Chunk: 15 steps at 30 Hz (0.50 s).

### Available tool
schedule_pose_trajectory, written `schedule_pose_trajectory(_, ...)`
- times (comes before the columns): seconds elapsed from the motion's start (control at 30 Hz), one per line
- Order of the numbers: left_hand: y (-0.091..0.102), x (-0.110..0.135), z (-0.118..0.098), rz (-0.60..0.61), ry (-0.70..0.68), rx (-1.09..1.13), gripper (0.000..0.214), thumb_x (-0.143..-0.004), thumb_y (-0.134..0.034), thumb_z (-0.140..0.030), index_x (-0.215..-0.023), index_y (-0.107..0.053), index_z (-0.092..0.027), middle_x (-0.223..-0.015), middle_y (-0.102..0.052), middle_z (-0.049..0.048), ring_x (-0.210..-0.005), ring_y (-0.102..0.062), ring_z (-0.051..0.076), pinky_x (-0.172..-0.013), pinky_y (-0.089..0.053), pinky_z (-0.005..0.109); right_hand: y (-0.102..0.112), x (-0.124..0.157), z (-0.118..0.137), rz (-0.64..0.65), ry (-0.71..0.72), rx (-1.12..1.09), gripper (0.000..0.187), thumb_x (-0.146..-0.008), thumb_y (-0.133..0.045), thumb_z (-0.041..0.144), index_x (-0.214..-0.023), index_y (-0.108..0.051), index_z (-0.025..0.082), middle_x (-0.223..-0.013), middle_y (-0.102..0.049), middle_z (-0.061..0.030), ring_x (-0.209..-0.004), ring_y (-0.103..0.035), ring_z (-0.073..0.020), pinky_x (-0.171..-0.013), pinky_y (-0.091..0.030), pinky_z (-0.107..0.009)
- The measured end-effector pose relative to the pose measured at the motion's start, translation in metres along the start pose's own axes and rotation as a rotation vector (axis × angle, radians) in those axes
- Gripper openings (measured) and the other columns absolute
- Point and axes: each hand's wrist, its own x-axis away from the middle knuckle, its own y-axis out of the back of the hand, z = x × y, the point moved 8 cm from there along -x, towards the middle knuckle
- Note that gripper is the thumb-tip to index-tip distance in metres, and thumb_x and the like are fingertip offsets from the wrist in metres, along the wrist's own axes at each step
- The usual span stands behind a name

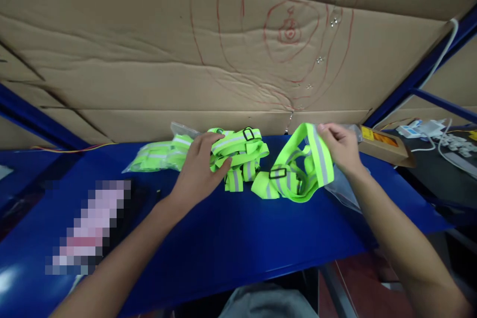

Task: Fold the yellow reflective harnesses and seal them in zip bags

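Note:
My right hand (341,146) pinches a neon-yellow reflective strap (322,159) with a grey stripe, and lifts part of it into a loop. The rest of this strap, with a black buckle (278,173), lies coiled on the blue table (223,238). On the left, my left hand (199,166) curves its thumb and fingers around the near end of a pile of reflective straps (238,146); some fingertips are hidden. Behind that hand lies a clear plastic bag (154,155) with more yellow straps inside.
Another clear plastic bag (343,189) lies under my right forearm. An open cardboard box (385,145) stands at the right, near white cables and connectors (462,145). A pixelated flat object (91,226) lies at the left. Cardboard panels (149,59) close off the back.

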Motion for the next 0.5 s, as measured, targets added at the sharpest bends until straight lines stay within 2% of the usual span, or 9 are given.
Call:
schedule_pose_trajectory(0.07,-0.019,-0.013,0.018,0.074,0.038,-0.091,0.062,-0.09,-0.072,-0.036,-0.145,-0.048,-0.019,-0.146,-0.055,0.0173,-0.141,-0.05,0.037,-0.118,-0.041,0.054,0.008,-0.001,-0.008,-0.105,0.048,0.142,0.051,-0.099,-0.052,0.064,-0.08,-0.067,0.019,-0.068,-0.061,-0.004,-0.061,-0.051,-0.0159,-0.059,-0.039,-0.03)
schedule_pose_trajectory(0.1,-0.03,-0.019,0.027,0.112,0.07,-0.139,0.072,-0.087,-0.076,-0.04,-0.148,-0.046,-0.018,-0.151,-0.052,0.0195,-0.144,-0.046,0.04,-0.12,-0.038,0.057,0.003,0.001,-0.014,-0.11,0.067,0.207,0.05,-0.1,-0.051,0.062,-0.083,-0.068,0.019,-0.073,-0.066,-0.0059,-0.066,-0.056,-0.0179,-0.064,-0.043,-0.032)
schedule_pose_trajectory(0.17,-0.056,-0.027,0.043,0.235,0.136,-0.243,0.087,-0.083,-0.081,-0.046,-0.154,-0.041,-0.017,-0.157,-0.047,0.0233,-0.148,-0.041,0.045,-0.119,-0.034,0.063,-0.017,0.008,-0.026,-0.037,0.106,0.342,0.045,-0.101,-0.052,0.057,-0.093,-0.072,0.018,-0.087,-0.074,-0.0098,-0.079,-0.065,-0.0228,-0.077,-0.048,-0.036)
schedule_pose_trajectory(0.27,-0.084,-0.028,0.056,0.38,0.215,-0.314,0.079,-0.087,-0.077,-0.047,-0.153,-0.046,-0.017,-0.152,-0.054,0.024,-0.145,-0.046,0.045,-0.116,-0.036,0.064,-0.036,0.016,-0.036,0.049,0.173,0.533,0.04,-0.102,-0.053,0.051,-0.113,-0.073,0.017,-0.109,-0.077,-0.0135,-0.098,-0.07,-0.0284,-0.093,-0.049,-0.044)
schedule_pose_trajectory(0.33,-0.084,-0.028,0.053,0.322,0.205,-0.285,0.069,-0.089,-0.074,-0.041,-0.149,-0.051,-0.015,-0.149,-0.056,0.025,-0.143,-0.048,0.046,-0.115,-0.038,0.064,-0.027,0.017,-0.035,0.059,0.191,0.524,0.042,-0.105,-0.05,0.05,-0.119,-0.071,0.016,-0.117,-0.076,-0.0148,-0.105,-0.071,-0.0288,-0.097,-0.049,-0.044)
schedule_pose_trajectory(0.4,-0.072,-0.025,0.039,0.197,0.147,-0.233,0.062,-0.092,-0.07,-0.035,-0.147,-0.052,-0.012,-0.153,-0.051,0.0269,-0.144,-0.045,0.048,-0.116,-0.035,0.068,-0.012,0.015,-0.034,0.107,0.167,0.458,0.045,-0.106,-0.047,0.052,-0.122,-0.07,0.016,-0.12,-0.076,-0.0144,-0.105,-0.071,-0.0266,-0.095,-0.051,-0.041)
schedule_pose_trajectory(0.43,-0.066,-0.022,0.029,0.152,0.112,-0.204,0.059,-0.094,-0.067,-0.033,-0.147,-0.052,-0.01,-0.153,-0.049,0.027,-0.145,-0.044,0.048,-0.116,-0.034,0.069,-0.008,0.015,-0.034,0.173,0.144,0.439,0.045,-0.106,-0.047,0.053,-0.122,-0.07,0.017,-0.118,-0.076,-0.0136,-0.103,-0.072,-0.025,-0.092,-0.052,-0.038)
schedule_pose_trajectory(0.5,-0.06,-0.012,0.003,0.147,0.034,-0.143,0.052,-0.098,-0.06,-0.032,-0.145,-0.053,-0.01,-0.151,-0.051,0.0238,-0.143,-0.046,0.045,-0.117,-0.035,0.065,-0.01,0.018,-0.04,0.365,0.079,0.445,0.045,-0.105,-0.05,0.055,-0.122,-0.071,0.019,-0.109,-0.078,-0.0115,-0.094,-0.073,-0.0222,-0.083,-0.053,-0.033)
